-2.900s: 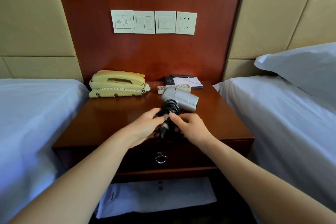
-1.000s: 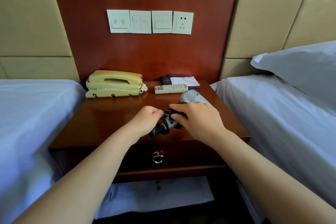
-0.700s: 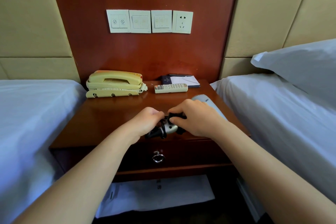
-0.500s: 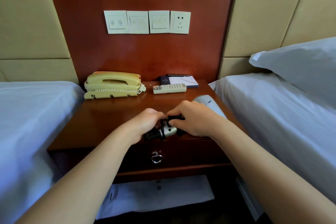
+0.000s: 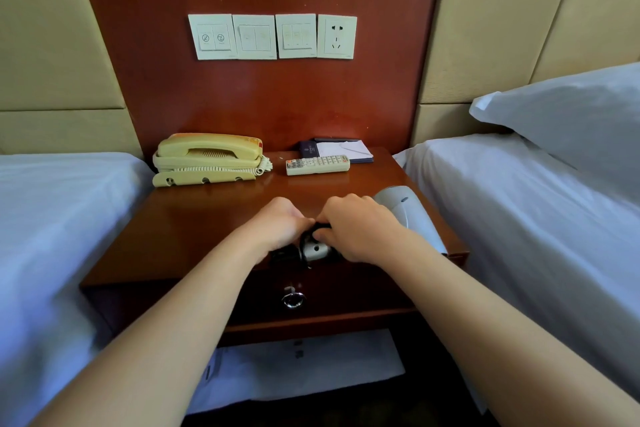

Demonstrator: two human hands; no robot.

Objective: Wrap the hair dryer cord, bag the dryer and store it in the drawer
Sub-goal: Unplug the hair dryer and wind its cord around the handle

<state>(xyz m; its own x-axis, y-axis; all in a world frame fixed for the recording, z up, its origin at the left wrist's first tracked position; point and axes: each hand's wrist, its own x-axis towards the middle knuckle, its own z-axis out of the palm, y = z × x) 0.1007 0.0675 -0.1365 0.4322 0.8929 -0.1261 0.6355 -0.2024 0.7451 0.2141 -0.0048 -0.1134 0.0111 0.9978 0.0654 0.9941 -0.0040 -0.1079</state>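
Near front edge of surface: hair dryer, lying, body pointing right-rear.
Left hand: fingers closed on cord.
Right hand: fingers pinching cord at handle.
Drawer: shut.

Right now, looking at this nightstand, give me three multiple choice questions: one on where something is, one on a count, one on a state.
1. Where is the remote?
A. right of the phone
B. on the bed
C. in the drawer

2. How many plates are in the wall row?
A. two
B. four
C. six

3. The drawer is:
A. pulled out
B. shut
C. removed

Answers:
1 A, it lies on the nightstand beside the phone.
2 B, three switch plates and one socket.
3 B, its front sits flush while both hands hold the hair dryer and its cord.
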